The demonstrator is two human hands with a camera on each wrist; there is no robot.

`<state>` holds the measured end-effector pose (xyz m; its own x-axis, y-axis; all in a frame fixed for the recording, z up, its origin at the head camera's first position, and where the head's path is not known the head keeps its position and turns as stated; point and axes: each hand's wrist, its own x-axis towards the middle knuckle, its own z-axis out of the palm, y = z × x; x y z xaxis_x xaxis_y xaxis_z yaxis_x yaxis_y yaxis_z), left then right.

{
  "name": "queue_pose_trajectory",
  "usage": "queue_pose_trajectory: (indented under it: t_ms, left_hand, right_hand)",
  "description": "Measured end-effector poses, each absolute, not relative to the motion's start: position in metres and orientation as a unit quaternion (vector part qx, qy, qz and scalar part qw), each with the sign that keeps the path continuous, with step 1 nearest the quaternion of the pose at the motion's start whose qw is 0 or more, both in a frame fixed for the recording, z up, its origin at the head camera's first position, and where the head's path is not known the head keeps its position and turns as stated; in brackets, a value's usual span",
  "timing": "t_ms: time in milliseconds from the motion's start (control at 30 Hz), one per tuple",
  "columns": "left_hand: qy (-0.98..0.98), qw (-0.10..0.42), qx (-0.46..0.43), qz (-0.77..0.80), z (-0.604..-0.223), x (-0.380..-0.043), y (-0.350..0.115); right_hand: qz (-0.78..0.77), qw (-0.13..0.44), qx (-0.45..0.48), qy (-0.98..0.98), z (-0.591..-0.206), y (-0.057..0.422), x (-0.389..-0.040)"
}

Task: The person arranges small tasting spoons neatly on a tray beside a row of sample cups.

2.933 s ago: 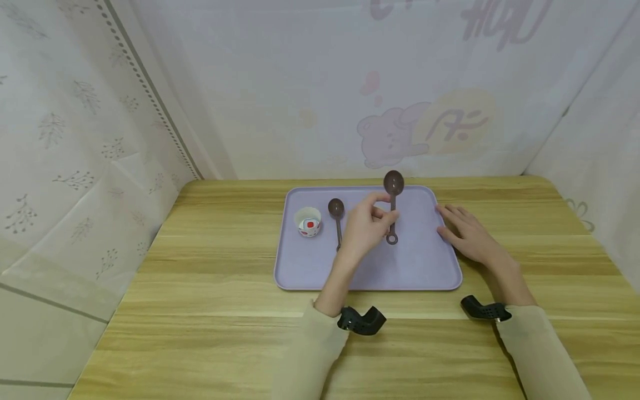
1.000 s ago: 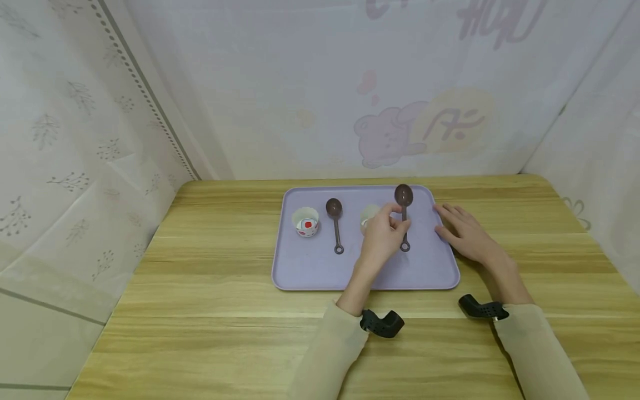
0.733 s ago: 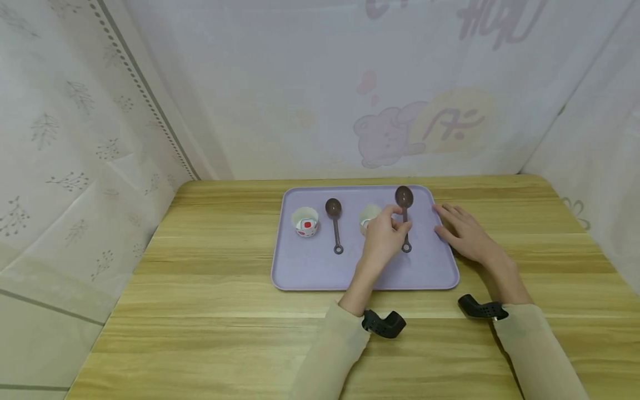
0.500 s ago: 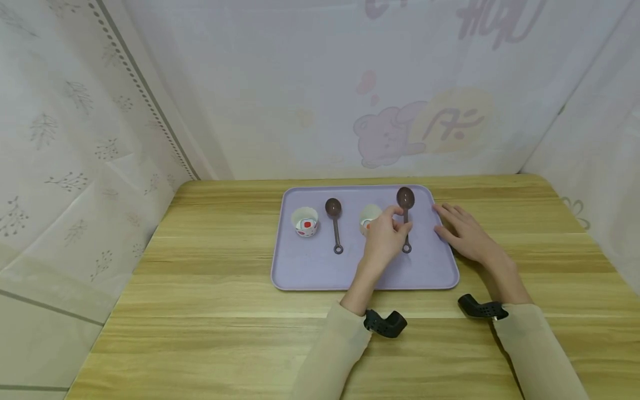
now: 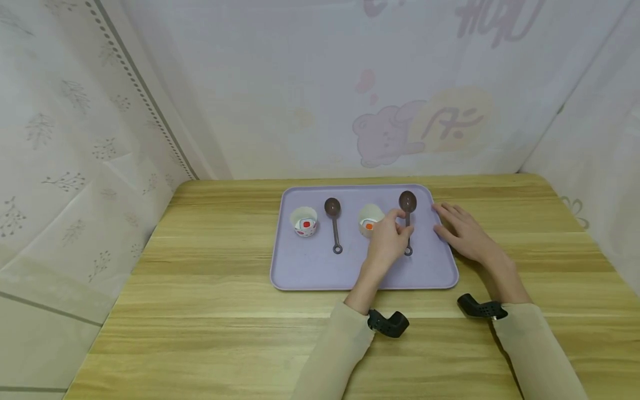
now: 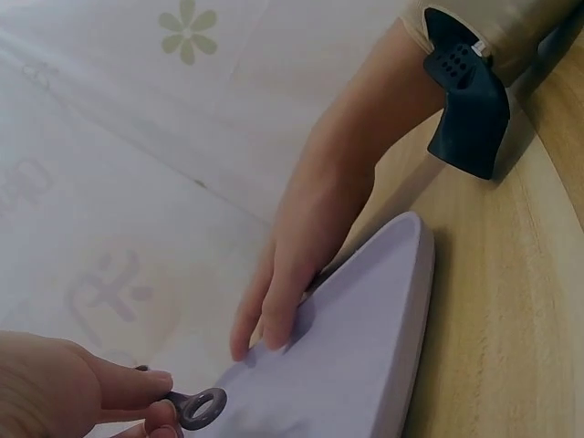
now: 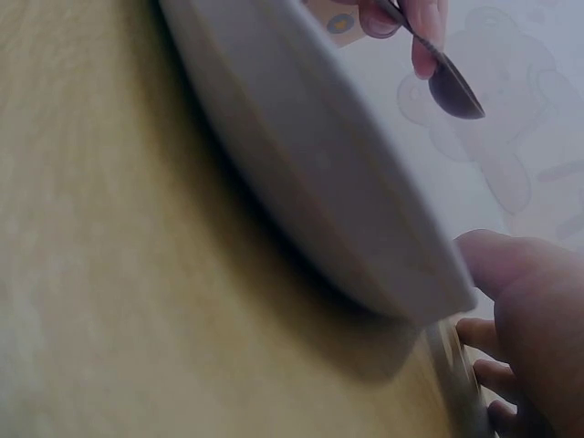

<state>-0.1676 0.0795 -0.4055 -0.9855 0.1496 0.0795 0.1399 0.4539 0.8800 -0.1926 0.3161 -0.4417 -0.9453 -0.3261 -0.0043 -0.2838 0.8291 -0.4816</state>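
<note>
My left hand (image 5: 387,241) pinches a brown measuring spoon (image 5: 407,201) by its handle, over the right part of the lavender tray (image 5: 310,272). Its bowl points away from me; in the left wrist view the ring end (image 6: 203,408) of the handle sticks out past the fingers. My right hand (image 5: 467,234) touches the tray's right rim with fingers extended. A second, smaller measuring spoon (image 5: 335,225) lies on the tray. Left of it stands a small patterned cup (image 5: 304,221) showing a red spot inside. A similar cup (image 5: 371,215), showing an orange spot, is partly hidden behind my left hand.
The tray lies on a wooden table (image 5: 215,261), near its far edge. Pale printed curtains (image 5: 250,111) hang behind the table and at both sides. Each wrist carries a black camera mount (image 5: 389,324).
My left hand has moved the spoon rightward and lower, with its bowl now nearer me. The orange-spotted cup has come into view from behind that hand. My right hand stays at the rim.
</note>
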Motion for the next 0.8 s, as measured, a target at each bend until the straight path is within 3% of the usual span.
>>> queue_pose_trajectory:
  t_ms: [800]
  left_hand:
    - [0.876, -0.009, 0.087, 0.474, -0.4124, -0.1704, 0.0886]
  right_hand:
    - [-0.237, 0.038, -0.163, 0.957, -0.4415, 0.3156, -0.1937]
